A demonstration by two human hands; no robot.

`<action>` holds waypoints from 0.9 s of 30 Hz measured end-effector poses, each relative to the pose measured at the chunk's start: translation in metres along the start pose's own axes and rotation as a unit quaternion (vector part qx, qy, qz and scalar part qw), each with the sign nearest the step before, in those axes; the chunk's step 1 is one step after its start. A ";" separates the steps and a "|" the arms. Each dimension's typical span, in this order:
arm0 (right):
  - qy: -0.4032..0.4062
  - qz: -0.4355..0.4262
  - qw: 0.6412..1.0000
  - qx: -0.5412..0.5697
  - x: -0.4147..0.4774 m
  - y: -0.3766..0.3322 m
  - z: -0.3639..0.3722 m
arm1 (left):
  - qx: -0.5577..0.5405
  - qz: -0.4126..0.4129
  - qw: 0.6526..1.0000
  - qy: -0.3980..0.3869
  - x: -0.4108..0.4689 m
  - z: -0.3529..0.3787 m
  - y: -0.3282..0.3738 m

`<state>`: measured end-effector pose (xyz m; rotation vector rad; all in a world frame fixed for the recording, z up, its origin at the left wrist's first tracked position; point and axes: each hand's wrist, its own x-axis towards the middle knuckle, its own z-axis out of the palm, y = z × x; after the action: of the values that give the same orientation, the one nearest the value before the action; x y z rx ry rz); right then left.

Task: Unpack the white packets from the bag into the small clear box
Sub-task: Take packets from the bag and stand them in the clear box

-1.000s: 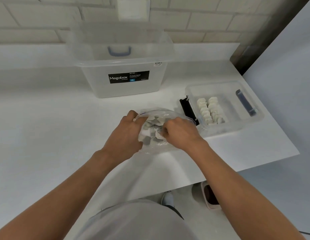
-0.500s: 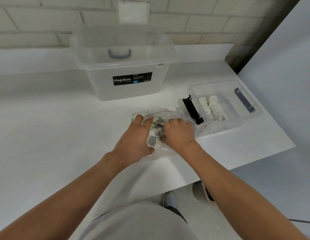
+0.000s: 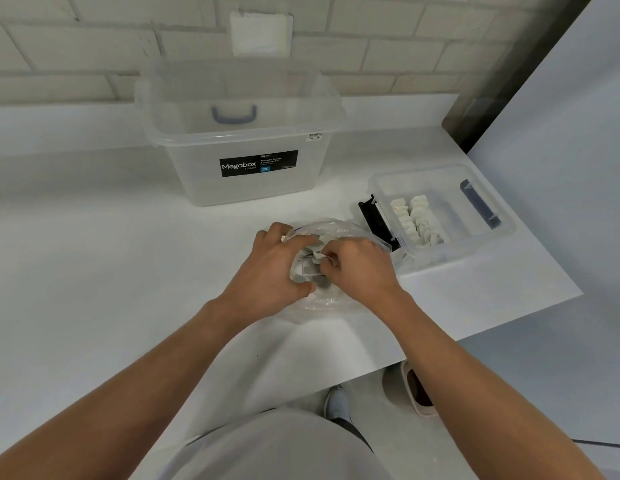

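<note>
A clear plastic bag [image 3: 339,228] lies on the white table, with several white packets [image 3: 310,263] inside it. My left hand [image 3: 272,268] grips the bag's left side. My right hand [image 3: 358,268] is in the bag's mouth and pinches a white packet between its fingertips. To the right stands the small clear box [image 3: 485,244], where two rows of white packets [image 3: 414,220] are lined up along the left part.
A large clear Megabox tub [image 3: 239,140] stands at the back against the brick wall. A black clip [image 3: 376,221] sits on the small box's left end, a dark blue handle [image 3: 479,204] on its right. The table's edge [image 3: 492,332] runs close on the right.
My two hands have drawn closer together over the bag. My right hand's fingers have closed on a packet. The bag has shifted slightly.
</note>
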<state>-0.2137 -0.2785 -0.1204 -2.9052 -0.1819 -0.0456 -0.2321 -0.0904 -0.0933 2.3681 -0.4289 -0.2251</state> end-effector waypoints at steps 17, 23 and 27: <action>-0.028 0.035 0.748 0.663 -0.025 0.023 -0.096 | -0.385 -0.043 0.921 0.038 0.009 -0.026 0.060; -0.012 0.037 0.801 0.598 -0.024 0.034 -0.102 | -0.481 -0.086 0.873 -0.002 0.021 -0.011 0.075; 0.021 0.034 0.857 0.514 -0.020 0.050 -0.114 | -0.449 -0.108 0.887 0.026 0.030 -0.002 0.079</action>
<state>-0.2295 -0.3554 -0.0222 -1.8289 -0.0573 0.0038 -0.2230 -0.1546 -0.0392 1.4876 -0.0001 -0.3677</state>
